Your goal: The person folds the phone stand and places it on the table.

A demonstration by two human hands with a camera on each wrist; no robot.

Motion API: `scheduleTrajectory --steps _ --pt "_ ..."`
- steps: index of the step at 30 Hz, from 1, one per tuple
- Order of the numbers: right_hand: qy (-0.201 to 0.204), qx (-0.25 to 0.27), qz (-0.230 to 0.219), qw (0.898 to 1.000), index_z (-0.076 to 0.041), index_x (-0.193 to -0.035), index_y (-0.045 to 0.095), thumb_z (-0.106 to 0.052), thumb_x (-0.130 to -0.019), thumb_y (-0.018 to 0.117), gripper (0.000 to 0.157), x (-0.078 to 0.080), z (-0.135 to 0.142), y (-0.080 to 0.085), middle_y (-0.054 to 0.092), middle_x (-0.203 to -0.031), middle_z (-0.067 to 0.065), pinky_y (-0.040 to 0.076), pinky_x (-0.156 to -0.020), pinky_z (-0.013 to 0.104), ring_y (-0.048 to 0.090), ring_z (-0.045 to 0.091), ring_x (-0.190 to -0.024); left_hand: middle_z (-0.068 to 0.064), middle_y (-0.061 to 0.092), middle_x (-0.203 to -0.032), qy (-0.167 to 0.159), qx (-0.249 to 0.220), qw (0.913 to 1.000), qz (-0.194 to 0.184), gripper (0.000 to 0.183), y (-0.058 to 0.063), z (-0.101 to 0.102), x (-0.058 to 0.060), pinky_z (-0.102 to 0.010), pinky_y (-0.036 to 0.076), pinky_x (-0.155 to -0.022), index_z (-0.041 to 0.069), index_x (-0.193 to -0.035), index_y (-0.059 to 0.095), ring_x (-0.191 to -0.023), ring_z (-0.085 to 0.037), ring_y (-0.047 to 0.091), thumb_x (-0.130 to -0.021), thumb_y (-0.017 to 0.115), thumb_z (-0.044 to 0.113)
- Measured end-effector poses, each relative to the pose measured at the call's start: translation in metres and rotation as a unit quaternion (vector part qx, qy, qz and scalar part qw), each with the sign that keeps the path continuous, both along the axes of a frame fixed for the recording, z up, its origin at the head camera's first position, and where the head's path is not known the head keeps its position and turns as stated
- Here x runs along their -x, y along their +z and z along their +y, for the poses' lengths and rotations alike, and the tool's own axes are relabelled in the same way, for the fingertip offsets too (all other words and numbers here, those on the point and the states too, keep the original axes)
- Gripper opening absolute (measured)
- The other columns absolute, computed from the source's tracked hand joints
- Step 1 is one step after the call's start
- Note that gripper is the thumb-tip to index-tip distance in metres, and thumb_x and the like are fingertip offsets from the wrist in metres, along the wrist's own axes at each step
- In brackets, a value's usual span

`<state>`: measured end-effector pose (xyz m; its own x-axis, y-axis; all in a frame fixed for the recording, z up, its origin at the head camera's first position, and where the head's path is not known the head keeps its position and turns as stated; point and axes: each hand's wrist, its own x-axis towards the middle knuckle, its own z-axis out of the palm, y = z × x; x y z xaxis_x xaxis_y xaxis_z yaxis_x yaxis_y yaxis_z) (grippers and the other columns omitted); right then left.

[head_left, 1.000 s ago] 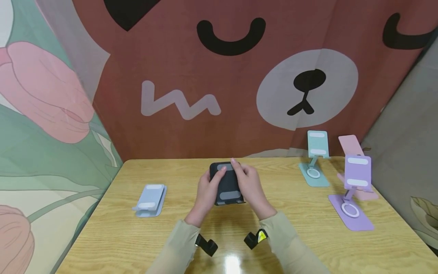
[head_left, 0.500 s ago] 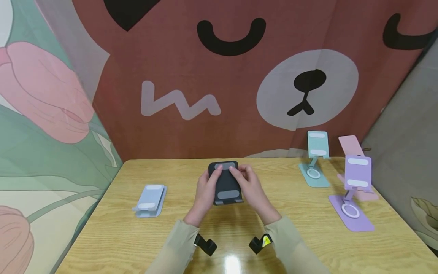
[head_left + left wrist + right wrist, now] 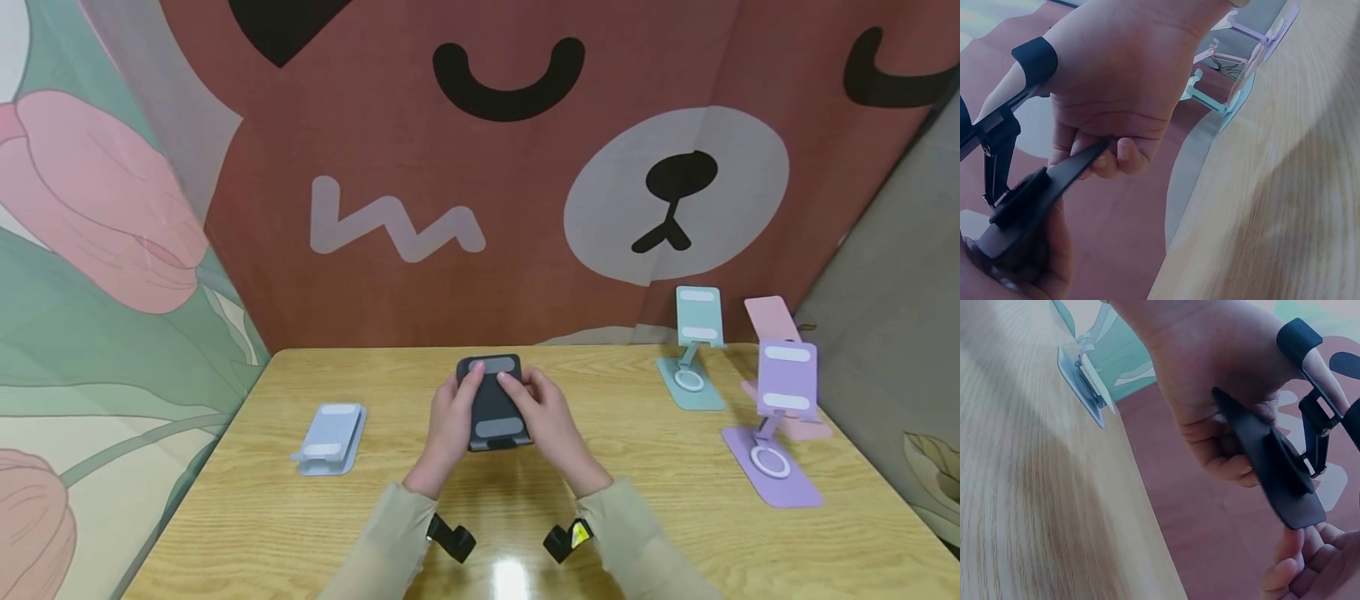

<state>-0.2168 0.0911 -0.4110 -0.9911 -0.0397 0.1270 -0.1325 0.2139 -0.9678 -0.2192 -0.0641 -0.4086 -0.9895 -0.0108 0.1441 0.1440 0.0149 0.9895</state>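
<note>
A black phone stand (image 3: pixel 497 400) with two grey pads is held in the air over the middle of the table. My left hand (image 3: pixel 450 417) grips its left side, thumb on the front near the upper pad. On the right side my right hand (image 3: pixel 549 417) grips it too, thumb lying on the front panel. In the right wrist view the stand's base plate (image 3: pixel 1266 469) is tilted, with a round hinge and an arm standing out from it, so it is partly unfolded. The fingers behind the panel are hidden in the head view.
A folded light blue phone stand (image 3: pixel 330 437) lies at the left of the table (image 3: pixel 247 517). Unfolded teal (image 3: pixel 699 321), purple (image 3: pixel 786 379) and pink (image 3: pixel 772 317) stands are at the right. A printed curtain (image 3: pixel 450 308) hangs behind the table.
My right thumb has come down from the stand's upper right edge onto its front. My left thumb has shifted slightly left and up. The stand stays in both hands.
</note>
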Motion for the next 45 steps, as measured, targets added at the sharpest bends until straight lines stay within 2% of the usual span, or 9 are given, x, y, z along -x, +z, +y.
scheduleTrajectory --steps 4,13,23,27,30,37,45 --pt "-0.009 0.008 0.000 1.000 -0.007 -0.110 0.063 -0.047 -0.100 0.063 0.042 -0.001 -0.002 0.000 0.063 -0.084 0.010 0.050 -0.064 0.033 0.059 0.024 -0.073 -0.012 0.068 -0.094 0.000 -0.005 1.0000 0.001 0.058 0.000 0.000 -0.001 -0.031 0.051 -0.072 -0.002 -0.119 0.064 -0.084 -0.028 0.063 -0.104 0.051 0.052" --pt "-0.018 0.023 0.007 1.000 -0.007 -0.107 0.063 -0.047 -0.098 0.067 0.042 -0.001 -0.004 -0.001 0.061 -0.079 0.007 0.048 -0.060 0.031 0.058 0.022 -0.069 -0.007 0.070 -0.090 0.007 -0.012 0.9999 0.000 0.050 -0.002 0.001 0.001 -0.028 0.051 -0.069 0.000 -0.116 0.066 -0.076 -0.017 0.064 -0.106 0.052 0.047" --pt "-0.019 0.019 0.014 1.000 -0.007 -0.103 0.064 -0.048 -0.097 0.068 0.042 -0.001 -0.003 -0.003 0.062 -0.077 0.009 0.049 -0.057 0.031 0.058 0.023 -0.066 -0.010 0.072 -0.092 0.000 -0.017 0.9998 0.011 0.045 -0.005 0.002 0.004 -0.029 0.053 -0.070 0.000 -0.117 0.068 -0.078 -0.018 0.067 -0.106 0.054 0.041" --pt "-0.016 0.029 0.015 0.999 -0.006 -0.103 0.063 -0.043 -0.097 0.069 0.038 -0.001 -0.004 -0.003 0.062 -0.077 0.009 0.049 -0.057 0.030 0.058 0.023 -0.066 -0.017 0.072 -0.097 -0.003 -0.007 0.9999 0.008 0.040 -0.006 0.001 0.006 -0.034 0.054 -0.075 -0.004 -0.116 0.067 -0.085 -0.027 0.068 -0.108 0.052 0.032" --pt "-0.017 0.029 0.017 0.999 -0.006 -0.103 0.062 -0.042 -0.098 0.069 0.037 -0.001 -0.003 -0.004 0.060 -0.076 0.009 0.048 -0.057 0.030 0.056 0.022 -0.066 -0.019 0.071 -0.094 0.001 0.002 1.0000 0.009 0.038 -0.005 0.000 0.006 -0.035 0.054 -0.073 -0.006 -0.115 0.068 -0.082 -0.029 0.067 -0.108 0.053 0.029" --pt "-0.028 -0.012 0.034 0.999 -0.007 -0.107 0.063 -0.049 -0.097 0.067 0.044 0.004 0.002 -0.005 0.057 -0.075 0.008 0.045 -0.056 0.030 0.053 0.025 -0.065 -0.010 0.070 -0.083 0.017 0.017 0.9997 0.008 0.048 -0.005 -0.002 0.009 -0.029 0.053 -0.064 -0.002 -0.107 0.072 -0.070 -0.018 0.065 -0.101 0.063 0.045" --pt "-0.072 -0.038 0.037 0.996 -0.009 -0.114 0.062 -0.053 -0.098 0.063 0.047 0.014 0.029 0.009 0.066 -0.094 0.018 0.050 -0.074 0.038 0.060 0.031 -0.082 -0.010 0.070 -0.082 0.040 0.052 0.9979 -0.003 0.051 -0.001 -0.017 0.016 -0.030 0.055 -0.062 -0.001 -0.102 0.071 -0.069 -0.020 0.067 -0.099 0.063 0.049"
